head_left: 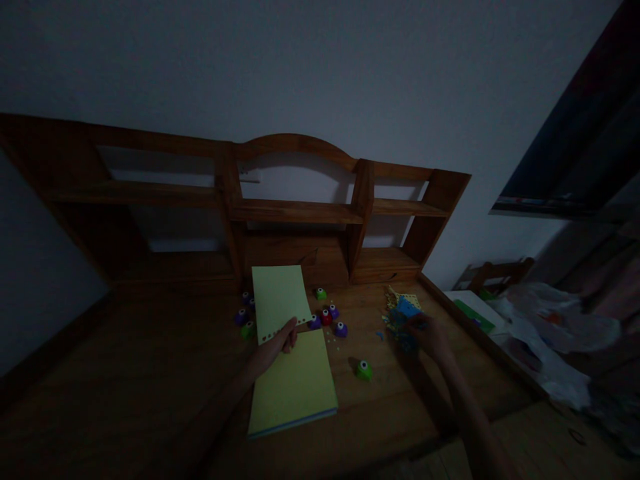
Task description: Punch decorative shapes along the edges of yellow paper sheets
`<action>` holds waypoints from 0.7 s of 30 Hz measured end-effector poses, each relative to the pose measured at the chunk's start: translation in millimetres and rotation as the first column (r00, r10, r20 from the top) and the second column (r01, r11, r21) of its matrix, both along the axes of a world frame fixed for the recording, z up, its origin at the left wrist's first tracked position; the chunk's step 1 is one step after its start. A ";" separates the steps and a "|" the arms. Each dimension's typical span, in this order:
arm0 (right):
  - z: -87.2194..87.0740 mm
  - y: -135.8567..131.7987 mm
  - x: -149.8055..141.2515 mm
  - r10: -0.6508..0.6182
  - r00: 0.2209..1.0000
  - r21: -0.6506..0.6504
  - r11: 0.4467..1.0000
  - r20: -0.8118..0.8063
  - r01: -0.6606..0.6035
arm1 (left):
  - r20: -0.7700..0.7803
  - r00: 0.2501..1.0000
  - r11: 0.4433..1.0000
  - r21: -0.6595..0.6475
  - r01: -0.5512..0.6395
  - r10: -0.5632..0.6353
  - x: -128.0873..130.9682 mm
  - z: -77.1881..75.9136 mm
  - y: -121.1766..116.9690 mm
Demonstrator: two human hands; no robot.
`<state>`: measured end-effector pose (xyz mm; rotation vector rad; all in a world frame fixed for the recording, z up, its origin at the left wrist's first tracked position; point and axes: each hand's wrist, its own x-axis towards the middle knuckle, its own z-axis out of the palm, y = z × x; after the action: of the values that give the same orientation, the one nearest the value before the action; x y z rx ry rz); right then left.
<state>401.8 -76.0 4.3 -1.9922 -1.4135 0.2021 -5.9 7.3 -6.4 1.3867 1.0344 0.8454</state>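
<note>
My left hand [286, 339] is closed, pinching the lower edge of a pale yellow sheet of paper [280, 297]. Small punched holes run along that edge. Under my left hand lies a stack of yellow paper [295, 387] with a bluish layer at its bottom. My right hand [425, 333] is at a heap of paper scraps [400, 320], fingers curled in; dimness hides what they hold. Blue and yellow perforated pieces show in the heap. Nearest between the hands sits a green paper punch [365, 371]. A red punch [326, 317] and several purple punches [341, 329] stand right of the sheet.
More punches [241, 317] stand left of the sheet, and a green one [321, 293] sits behind. Tiny paper bits dot the wooden desk [385, 407]. A wooden shelf unit [295, 212] rises at the back. Plastic bags [555, 320] lie beyond the desk's right edge.
</note>
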 end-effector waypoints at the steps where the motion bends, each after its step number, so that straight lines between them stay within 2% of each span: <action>1: 5.3 -1.2 0.8 0.016 1.000 0.009 1.000 -0.013 -0.016 | 0.003 1.000 1.000 0.002 0.004 -0.004 -0.2 -0.4 0.0; 6: 37.4 -6.5 13.5 0.123 0.981 0.084 0.990 -0.148 -0.111 | 0.005 1.000 1.000 0.004 -0.003 0.003 -0.5 1.4 -1.8; 9: 52.1 -4.9 30.5 0.031 0.988 0.124 0.992 -0.152 -0.012 | -0.007 1.000 1.000 0.006 -0.015 0.015 0.6 1.6 -1.1; 12: 55.8 0.2 44.4 -0.048 0.996 0.131 0.990 -0.080 0.058 | -0.016 0.999 0.999 0.023 -0.028 0.029 1.8 -1.5 1.9; 16: 45.5 5.3 40.5 -0.091 0.995 0.159 0.983 -0.027 0.094 | -0.022 0.999 0.999 0.036 -0.027 0.028 2.5 -3.9 4.3; 18: 37.5 5.5 27.7 -0.016 1.000 0.171 0.985 0.017 0.013 | -0.034 0.999 0.999 0.030 -0.027 0.028 2.2 -3.8 4.3; 20: 29.7 4.4 10.0 0.191 0.981 0.032 0.981 0.041 -0.193 | -0.036 0.999 0.999 0.028 -0.023 0.024 1.3 -4.4 4.4; 21: 26.1 3.7 0.3 0.283 0.958 -0.053 0.958 0.033 -0.281 | -0.035 0.999 1.000 0.026 -0.017 0.018 0.6 -5.2 4.7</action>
<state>402.1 -72.2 30.4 -1.8332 -1.7329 0.3258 -5.3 12.0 -11.6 1.4211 1.0673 0.8520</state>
